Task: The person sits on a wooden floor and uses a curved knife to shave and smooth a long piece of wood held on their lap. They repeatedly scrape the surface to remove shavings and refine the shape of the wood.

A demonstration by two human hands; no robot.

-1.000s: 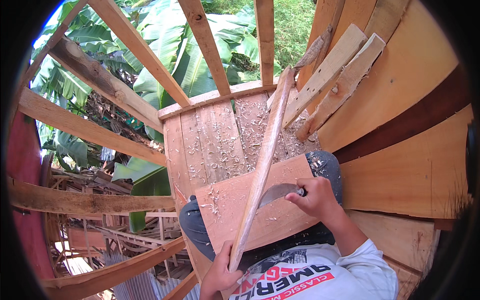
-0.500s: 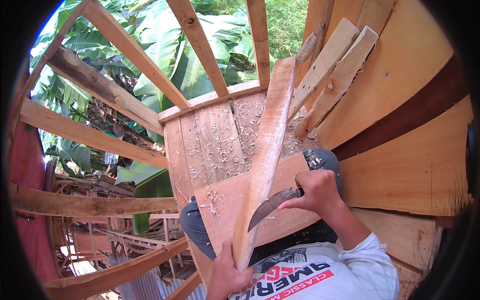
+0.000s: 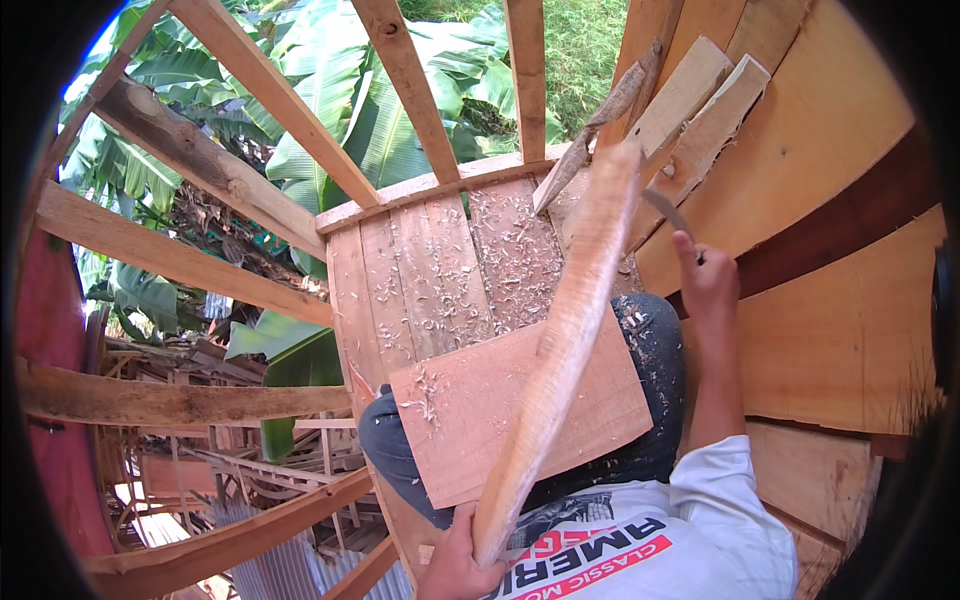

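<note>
A long, narrow wooden plank (image 3: 572,320) slants up and away from my waist, its far end blurred by motion. My left hand (image 3: 458,562) is closed around its near end. In my right hand (image 3: 712,282) is a knife with a dark, curved blade (image 3: 664,210), raised beside the right edge of the plank's far part. Whether the blade touches the wood I cannot tell. Across my lap lies a flat wooden board (image 3: 612,400), with some curled shavings (image 3: 424,402) on its left side.
Wood shavings cover the plank floor (image 3: 400,290) ahead. A rough stick (image 3: 590,135) and two short boards (image 3: 715,110) lean at the far right by the wooden wall (image 3: 810,330). Upright slats (image 3: 275,100) fence the left and front, with large leaves (image 3: 370,130) beyond.
My right hand has carried the knife from the plank's near part up toward its far end. The plank's far end has swung right and nearer, uncovering the rough stick.
</note>
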